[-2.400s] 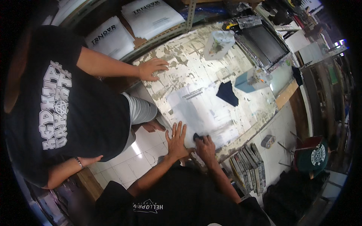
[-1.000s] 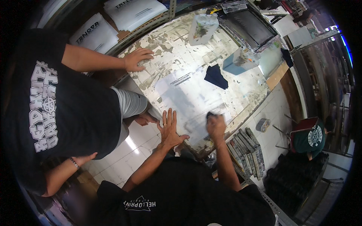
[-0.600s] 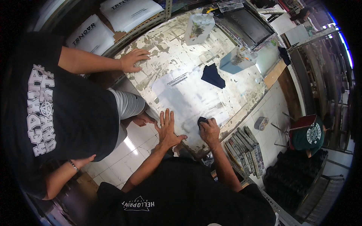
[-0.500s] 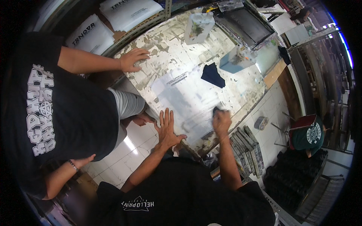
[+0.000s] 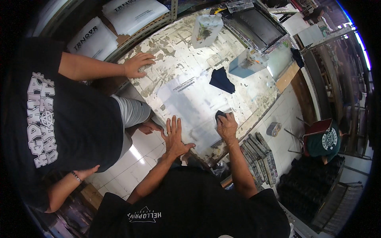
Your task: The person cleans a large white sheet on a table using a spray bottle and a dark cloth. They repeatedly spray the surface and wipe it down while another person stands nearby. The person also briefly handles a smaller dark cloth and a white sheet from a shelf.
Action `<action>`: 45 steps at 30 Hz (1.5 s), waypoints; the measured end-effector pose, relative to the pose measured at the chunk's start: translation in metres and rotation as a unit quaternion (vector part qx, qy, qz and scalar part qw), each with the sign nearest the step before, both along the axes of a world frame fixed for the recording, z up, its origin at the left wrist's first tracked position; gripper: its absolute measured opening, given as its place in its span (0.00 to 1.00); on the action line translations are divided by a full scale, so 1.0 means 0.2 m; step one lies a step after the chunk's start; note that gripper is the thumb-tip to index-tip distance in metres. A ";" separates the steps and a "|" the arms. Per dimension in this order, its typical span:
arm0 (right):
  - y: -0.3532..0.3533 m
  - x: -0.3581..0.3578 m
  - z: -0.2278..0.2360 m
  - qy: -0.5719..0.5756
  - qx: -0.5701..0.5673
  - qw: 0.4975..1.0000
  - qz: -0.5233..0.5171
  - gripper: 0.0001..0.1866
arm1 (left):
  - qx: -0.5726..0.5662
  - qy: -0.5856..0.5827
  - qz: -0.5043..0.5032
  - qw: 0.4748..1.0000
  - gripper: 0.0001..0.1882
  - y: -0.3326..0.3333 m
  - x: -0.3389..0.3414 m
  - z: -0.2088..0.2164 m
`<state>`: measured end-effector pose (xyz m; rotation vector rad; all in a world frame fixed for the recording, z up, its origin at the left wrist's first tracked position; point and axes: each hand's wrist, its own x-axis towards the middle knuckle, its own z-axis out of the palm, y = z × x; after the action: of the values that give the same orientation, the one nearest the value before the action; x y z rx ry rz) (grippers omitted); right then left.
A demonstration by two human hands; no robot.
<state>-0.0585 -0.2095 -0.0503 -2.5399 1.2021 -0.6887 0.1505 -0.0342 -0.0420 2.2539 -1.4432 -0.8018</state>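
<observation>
A thin translucent plastic sheet or bag (image 5: pixel 179 104) with small dark print lies flat on the paint-stained table (image 5: pixel 137 85). Fingers spread, my left hand (image 5: pixel 173 139) presses on its near left edge. My right hand (image 5: pixel 227 127) grips a small wad of dark cloth (image 5: pixel 219 114) against the sheet's right side; most of the wad is hidden under the fingers. Farther up the table lies a second dark cloth (image 5: pixel 222 80), crumpled and touched by neither hand.
Two plastic containers with liquid, one whitish (image 5: pixel 207 31), one bluish (image 5: pixel 247 63), stand at the back near a framed screen (image 5: pixel 256 27). A co-worker (image 5: pixel 75 115) leans a hand on the table's left. Stacked printed bags (image 5: pixel 93 41) fill a shelf. Below right sit grimy slats (image 5: pixel 260 156).
My right hand has shifted slightly left and up with the dark cloth across the sheet. My left hand stays in place, and the view has tilted a little.
</observation>
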 end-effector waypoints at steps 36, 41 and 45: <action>-0.19 -0.10 -0.01 0.014 -0.026 0.995 -0.098 0.08 | 0.010 -0.001 -0.007 1.000 0.75 -0.01 0.01 0.03; -0.12 0.03 0.06 -0.039 -0.065 0.997 -0.002 0.07 | 0.012 0.003 -0.013 1.000 0.75 0.00 0.02 0.02; -0.15 0.00 -0.04 -0.025 -0.060 0.997 -0.035 0.08 | 0.021 0.012 -0.011 1.000 0.75 -0.02 0.01 0.05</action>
<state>-0.0583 -0.2387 -0.0578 -2.5704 1.2746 -0.8592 0.1535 -0.0384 -0.0316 2.2544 -1.4554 -0.8700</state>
